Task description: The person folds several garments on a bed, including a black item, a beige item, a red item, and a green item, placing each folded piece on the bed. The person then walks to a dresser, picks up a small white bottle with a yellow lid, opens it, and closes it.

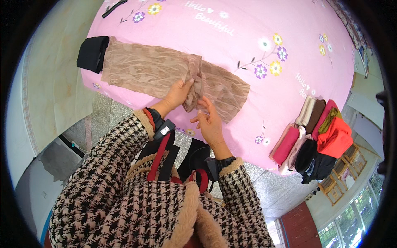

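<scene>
A sheer brown patterned garment [145, 68] lies stretched out on a pink floral bedspread [217, 46], with a gathered, bunched band of its fabric across it right of the middle. My left hand [179, 93] grips the lower part of this gathered fabric between thumb and fingers. Close by on the right, my right hand [209, 121] has its fingers spread and bent, the fingertips near the edge of the bunch; whether they touch it is unclear. At the garment's left end sits a folded black cloth [93, 54].
Rolled and folded clothes, among them a bright red piece [335, 138] and a crimson roll [287, 145], lie at the bedspread's right edge. A black strap-like item [114, 8] is at the upper left. Wooden chairs [344, 170] stand beyond on the right.
</scene>
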Motion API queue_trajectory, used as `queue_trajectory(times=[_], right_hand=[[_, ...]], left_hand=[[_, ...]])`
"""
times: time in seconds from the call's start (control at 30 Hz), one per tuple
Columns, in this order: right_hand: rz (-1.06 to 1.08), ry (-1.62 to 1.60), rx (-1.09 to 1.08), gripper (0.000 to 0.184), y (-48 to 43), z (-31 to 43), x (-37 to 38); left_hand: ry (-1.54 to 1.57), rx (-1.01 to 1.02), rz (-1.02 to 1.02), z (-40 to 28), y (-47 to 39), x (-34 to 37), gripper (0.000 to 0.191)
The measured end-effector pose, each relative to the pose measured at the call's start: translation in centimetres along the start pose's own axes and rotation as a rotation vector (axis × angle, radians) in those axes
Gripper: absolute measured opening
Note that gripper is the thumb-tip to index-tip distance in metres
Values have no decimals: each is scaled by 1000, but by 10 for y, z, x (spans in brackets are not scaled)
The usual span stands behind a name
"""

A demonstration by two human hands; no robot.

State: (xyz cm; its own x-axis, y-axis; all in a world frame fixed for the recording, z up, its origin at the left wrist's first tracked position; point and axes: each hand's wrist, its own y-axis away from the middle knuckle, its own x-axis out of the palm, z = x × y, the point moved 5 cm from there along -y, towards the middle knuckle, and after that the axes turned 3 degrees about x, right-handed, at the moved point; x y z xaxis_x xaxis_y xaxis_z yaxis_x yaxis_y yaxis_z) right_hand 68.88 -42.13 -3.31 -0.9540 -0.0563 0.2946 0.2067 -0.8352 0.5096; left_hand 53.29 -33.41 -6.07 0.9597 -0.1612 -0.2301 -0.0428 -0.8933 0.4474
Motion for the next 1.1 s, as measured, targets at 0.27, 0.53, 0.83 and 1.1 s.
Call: queue_trajectory(times=[0.27, 0.53, 0.83, 1.1], right_hand=[[-342, 304, 66, 30, 9, -51, -84], [-444, 436, 63, 23, -1, -49, -112], [-260, 995, -181, 32, -26, -2, -42], [-34, 1005, -288, 38, -76, 9, 66]], left_hand=[[-164, 99, 27, 41, -3, -52, 27], [119, -214, -40, 85, 11, -93, 26], [-64, -232, -94, 83, 41, -106, 84], [127, -250, -144, 100, 32, -126, 30]])
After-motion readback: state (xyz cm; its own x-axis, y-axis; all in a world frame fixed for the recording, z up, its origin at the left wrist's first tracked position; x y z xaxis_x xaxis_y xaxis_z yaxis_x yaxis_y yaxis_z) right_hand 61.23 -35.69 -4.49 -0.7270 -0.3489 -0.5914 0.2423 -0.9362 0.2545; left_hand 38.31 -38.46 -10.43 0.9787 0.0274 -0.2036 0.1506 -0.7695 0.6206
